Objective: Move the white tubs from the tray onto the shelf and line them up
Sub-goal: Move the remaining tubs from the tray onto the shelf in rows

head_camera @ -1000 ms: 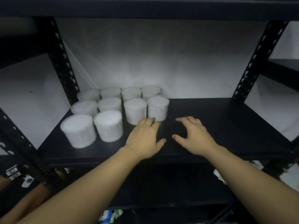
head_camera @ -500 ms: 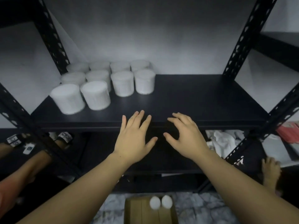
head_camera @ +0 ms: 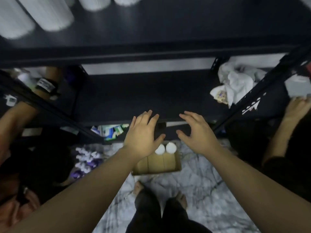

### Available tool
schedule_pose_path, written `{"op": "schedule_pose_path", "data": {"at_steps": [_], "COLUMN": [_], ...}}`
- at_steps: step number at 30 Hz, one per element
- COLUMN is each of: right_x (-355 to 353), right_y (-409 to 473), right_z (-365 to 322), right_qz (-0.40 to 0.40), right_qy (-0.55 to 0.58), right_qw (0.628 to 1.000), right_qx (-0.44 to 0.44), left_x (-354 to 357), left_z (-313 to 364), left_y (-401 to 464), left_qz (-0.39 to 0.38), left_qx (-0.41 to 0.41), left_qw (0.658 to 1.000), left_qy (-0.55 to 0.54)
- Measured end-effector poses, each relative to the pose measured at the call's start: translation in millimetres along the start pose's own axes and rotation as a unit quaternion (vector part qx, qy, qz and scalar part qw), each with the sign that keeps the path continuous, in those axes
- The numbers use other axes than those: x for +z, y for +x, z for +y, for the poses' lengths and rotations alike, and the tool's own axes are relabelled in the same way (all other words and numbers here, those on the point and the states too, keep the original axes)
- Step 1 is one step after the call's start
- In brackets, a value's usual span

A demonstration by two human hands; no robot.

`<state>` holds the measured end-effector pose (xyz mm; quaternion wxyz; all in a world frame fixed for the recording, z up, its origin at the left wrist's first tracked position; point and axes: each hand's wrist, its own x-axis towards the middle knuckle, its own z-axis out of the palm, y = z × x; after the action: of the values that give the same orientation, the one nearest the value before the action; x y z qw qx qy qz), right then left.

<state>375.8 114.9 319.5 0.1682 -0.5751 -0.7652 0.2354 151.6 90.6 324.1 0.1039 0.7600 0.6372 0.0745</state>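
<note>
Two white tubs (head_camera: 165, 148) stand side by side at the far end of a brown cardboard tray (head_camera: 156, 163) on the floor. My left hand (head_camera: 143, 137) hovers above the tray with fingers spread, holding nothing, and partly covers the left tub. My right hand (head_camera: 196, 133) is held beside it, fingers loosely spread and empty. Several white tubs (head_camera: 48, 14) stand blurred on the black shelf (head_camera: 151, 31) at the top left of the view.
A lower black shelf board (head_camera: 143, 95) lies behind my hands. White cloth (head_camera: 235, 84) sits to the right. Other people's arms show at the left (head_camera: 13, 118) and right (head_camera: 289, 121). My feet (head_camera: 159, 194) stand on the marbled floor. Coloured packets (head_camera: 111, 132) lie under the shelf.
The view has tilted downward from the shelf to the floor. Both empty hands have come down off the shelf towards the tray with the two tubs.
</note>
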Motion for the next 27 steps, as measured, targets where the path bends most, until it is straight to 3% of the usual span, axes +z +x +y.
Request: {"op": "schedule_pose_path", "data": {"at_steps": [11, 27], "right_x": [162, 413], "right_y": [-20, 8], "right_z": [88, 261], "right_qz": [-0.122, -0.209], "right_qy": [0.045, 0.009], "right_qw": [0.977, 0.939], "right_qx": [0.170, 0.272], "left_x": [191, 496], "left_z": [-65, -164], "left_y": [-21, 18], "left_qz": [-0.161, -0.240], "left_qx": [-0.055, -0.070], "left_qw": [0.985, 0.967], "left_qy": [-0.032, -0.048]}}
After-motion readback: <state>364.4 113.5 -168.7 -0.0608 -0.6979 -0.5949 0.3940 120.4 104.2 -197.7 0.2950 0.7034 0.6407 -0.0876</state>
